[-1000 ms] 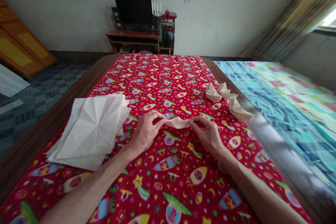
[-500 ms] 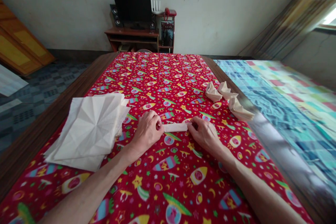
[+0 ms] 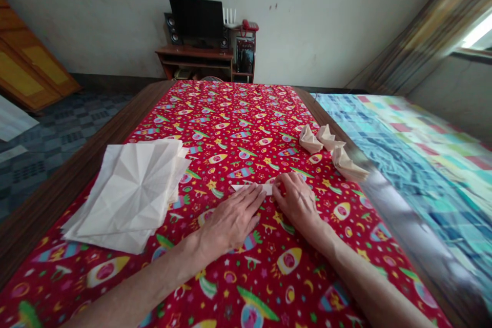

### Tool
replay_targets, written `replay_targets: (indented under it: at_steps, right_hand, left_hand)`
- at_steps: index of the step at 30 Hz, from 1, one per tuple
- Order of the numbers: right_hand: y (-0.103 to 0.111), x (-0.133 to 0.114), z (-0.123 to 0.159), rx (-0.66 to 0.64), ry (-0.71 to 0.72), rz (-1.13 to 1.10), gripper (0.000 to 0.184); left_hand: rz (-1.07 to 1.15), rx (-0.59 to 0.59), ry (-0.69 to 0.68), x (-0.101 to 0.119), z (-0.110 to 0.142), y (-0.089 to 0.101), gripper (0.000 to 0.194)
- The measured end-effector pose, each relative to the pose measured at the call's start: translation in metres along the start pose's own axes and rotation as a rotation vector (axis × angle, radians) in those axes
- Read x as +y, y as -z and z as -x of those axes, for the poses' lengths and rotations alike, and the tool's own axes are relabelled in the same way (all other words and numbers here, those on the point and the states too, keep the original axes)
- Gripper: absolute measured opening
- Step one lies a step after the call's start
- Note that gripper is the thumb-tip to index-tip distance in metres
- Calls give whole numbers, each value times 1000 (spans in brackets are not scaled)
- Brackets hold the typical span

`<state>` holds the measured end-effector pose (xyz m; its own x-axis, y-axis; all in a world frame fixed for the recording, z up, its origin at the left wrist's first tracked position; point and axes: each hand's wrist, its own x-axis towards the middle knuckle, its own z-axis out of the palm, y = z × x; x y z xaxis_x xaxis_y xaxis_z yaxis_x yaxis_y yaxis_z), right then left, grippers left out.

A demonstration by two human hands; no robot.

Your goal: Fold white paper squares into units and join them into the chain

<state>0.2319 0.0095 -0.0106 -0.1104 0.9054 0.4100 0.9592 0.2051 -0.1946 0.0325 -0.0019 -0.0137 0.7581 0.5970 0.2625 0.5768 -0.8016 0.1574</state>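
A narrow folded strip of white paper (image 3: pixel 268 189) lies on the red patterned cloth (image 3: pixel 246 107) in front of me. My left hand (image 3: pixel 237 217) rests flat across the strip, fingers stretched out, so much of its middle is hidden. Past those fingertips the strip's pointed left end still shows. At the right end, the curled fingers of my right hand (image 3: pixel 296 199) pinch the paper. To the left is a stack of creased white paper sheets (image 3: pixel 130 189), the top one marked with folds radiating from its centre.
Three folded paper pieces stand near the table's right edge, one being the nearest paper piece (image 3: pixel 347 164). A bed (image 3: pixel 388 138) adjoins on the right. Beyond the table, a desk (image 3: pixel 194 54) carries a monitor (image 3: pixel 196 20). A wooden cabinet (image 3: pixel 34 56) is at far left.
My left hand has let go of the strip's left end and now lies flat over its middle. The right hand stays at the right end. The view has tilted slightly.
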Motion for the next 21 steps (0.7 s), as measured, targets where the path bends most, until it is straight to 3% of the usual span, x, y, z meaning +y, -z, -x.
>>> replay_targets:
  at_steps: [4, 8, 13, 21]
  right_hand:
    - [8, -11, 17, 31, 235, -28, 30]
    - [10, -20, 38, -156, 493, -161, 46]
    - [14, -13, 40, -238, 479, -96, 58]
    - [21, -7, 33, -224, 481, -67, 45]
  left_hand:
    - [36, 19, 2, 1, 0, 0, 47]
    - [34, 22, 25, 1, 2, 4, 45]
    - [-33, 26, 66, -3, 10, 6, 48]
    - [-104, -3, 105, -13, 21, 10, 43]
